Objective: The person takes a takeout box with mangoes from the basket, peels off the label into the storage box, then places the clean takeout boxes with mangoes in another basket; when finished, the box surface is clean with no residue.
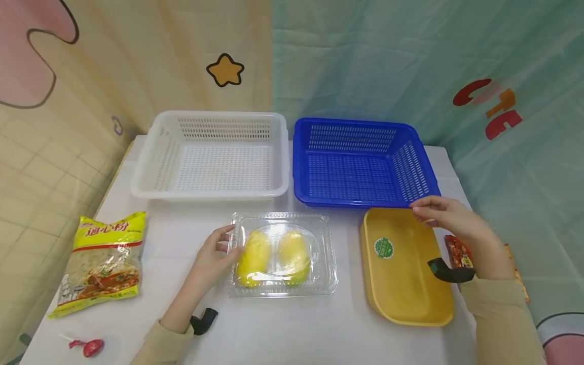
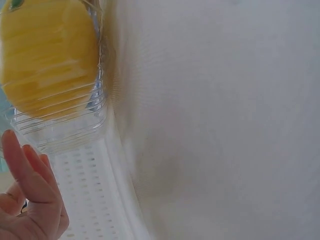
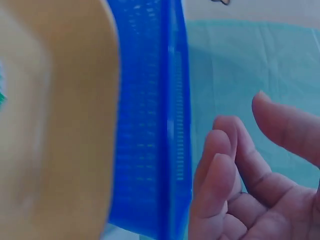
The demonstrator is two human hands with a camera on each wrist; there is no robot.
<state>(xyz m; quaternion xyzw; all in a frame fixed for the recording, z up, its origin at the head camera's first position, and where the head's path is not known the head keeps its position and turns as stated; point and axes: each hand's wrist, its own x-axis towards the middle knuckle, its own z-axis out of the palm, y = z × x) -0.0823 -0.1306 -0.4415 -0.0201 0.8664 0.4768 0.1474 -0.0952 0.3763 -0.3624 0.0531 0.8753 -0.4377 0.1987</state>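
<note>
Head view shows the left hand (image 1: 212, 258) at the left edge of a clear clamshell (image 1: 323, 266) of mango-like fruits (image 1: 294, 253), left of the yellow bin (image 1: 406, 284), its grip unclear, and the empty right hand (image 1: 451, 218), thumb apart, by the bin's far right corner.

The fruit box (image 1: 324, 256) lay on the table (image 1: 283, 329), two fruits (image 1: 294, 253) inside it. Behind the fruit box stood a basket (image 1: 210, 194) to its left and a second basket (image 1: 351, 175) to its right. Right of the fruit box came a tub (image 1: 408, 276), then a packet (image 1: 455, 248); left, a macaroni bag (image 1: 102, 263); front-left, a lollipop (image 1: 93, 348).
</note>
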